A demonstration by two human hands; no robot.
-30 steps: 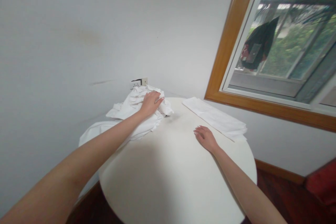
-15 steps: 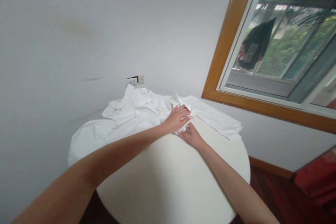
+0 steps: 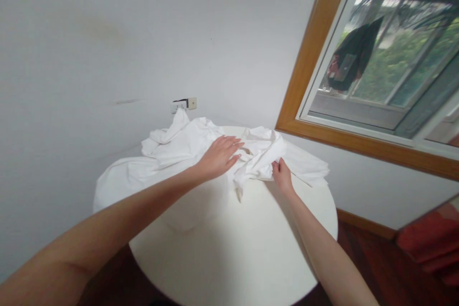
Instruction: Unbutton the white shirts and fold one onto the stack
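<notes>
A crumpled white cloth point(image 3: 179, 150) lies in a heap on the far half of a round white table point(image 3: 233, 244). My left hand point(image 3: 219, 155) rests on the heap with its fingers stretched out flat. My right hand point(image 3: 282, 175) is closed, pinching a bunched part of the cloth point(image 3: 260, 160) near the table's middle. A folded white cloth point(image 3: 310, 167) lies at the table's right side, partly covered by the bunched fabric.
A white wall stands close behind the table, with a socket plate point(image 3: 182, 104) just above the heap. A wood-framed window point(image 3: 315, 57) is at the right. Dark wooden floor and something red point(image 3: 430, 244) show at lower right.
Both hands dragged part of the crumpled cloth from the far left toward the table's middle. My right hand rose from the bare table and took hold of the fabric. My left hand opened flat.
</notes>
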